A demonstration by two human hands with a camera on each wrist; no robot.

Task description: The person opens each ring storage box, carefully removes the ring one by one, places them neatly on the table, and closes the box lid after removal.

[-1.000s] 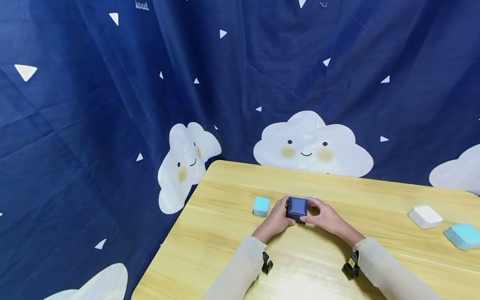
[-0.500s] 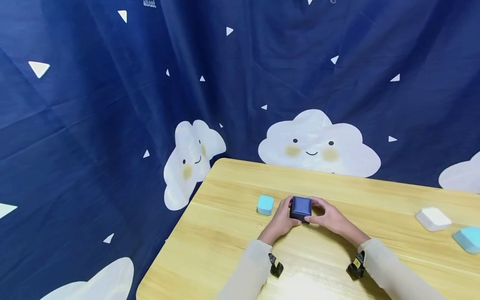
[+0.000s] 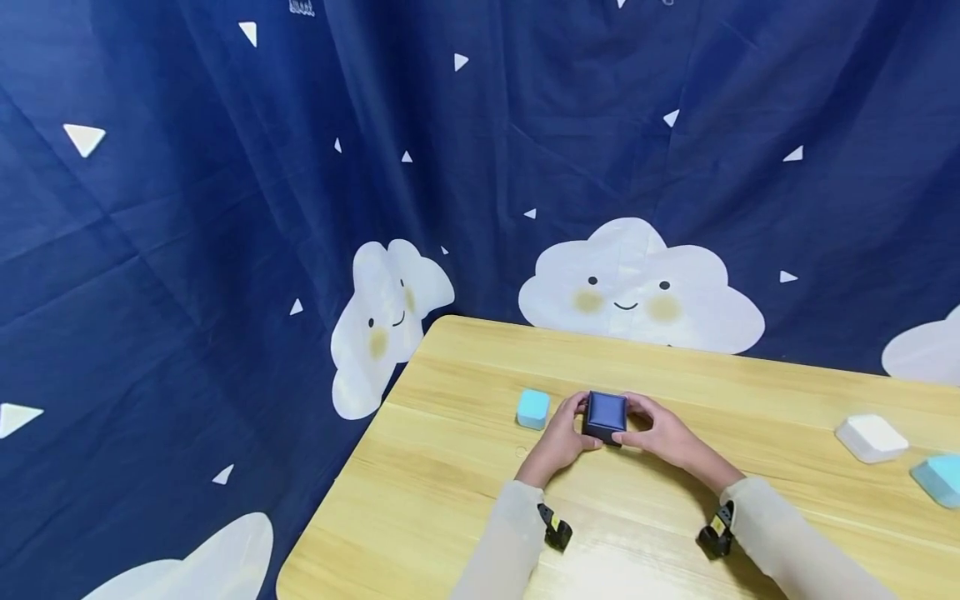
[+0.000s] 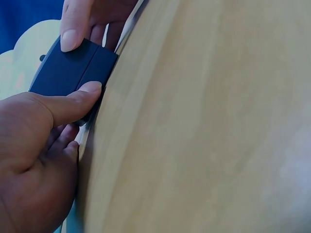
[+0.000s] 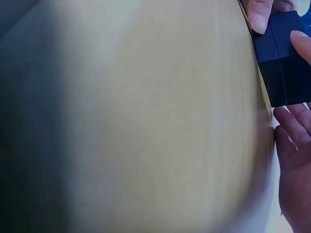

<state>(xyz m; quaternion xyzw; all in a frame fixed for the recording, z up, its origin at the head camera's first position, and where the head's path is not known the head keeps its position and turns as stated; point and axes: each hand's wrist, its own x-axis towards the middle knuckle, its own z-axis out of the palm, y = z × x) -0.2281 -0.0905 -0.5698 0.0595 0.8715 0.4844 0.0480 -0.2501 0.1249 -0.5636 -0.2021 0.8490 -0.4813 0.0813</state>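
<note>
A small dark blue jewelry box (image 3: 606, 410) with a smooth, shiny top stands on the table between both hands. Its lid is down, and a thin seam separates lid from base. From the left, my left hand (image 3: 560, 443) holds the box, its thumb (image 4: 87, 97) on the base just below the seam. My right hand (image 3: 662, 433) grips it from the right, with the thumb (image 5: 302, 44) on the lid above the seam. Fingers of both hands reach around the sides and are partly hidden by the box.
A light blue block (image 3: 533, 409) sits just left of the left hand. Far to the right lie a white block (image 3: 872, 438) and another light blue block (image 3: 939, 480). Behind the wooden table (image 3: 420, 467) hangs a dark blue curtain (image 3: 600, 125).
The head view has shifted slightly, so everything appears farther right. Both hands keep their hold on the box, which stays in place beside the light blue block.
</note>
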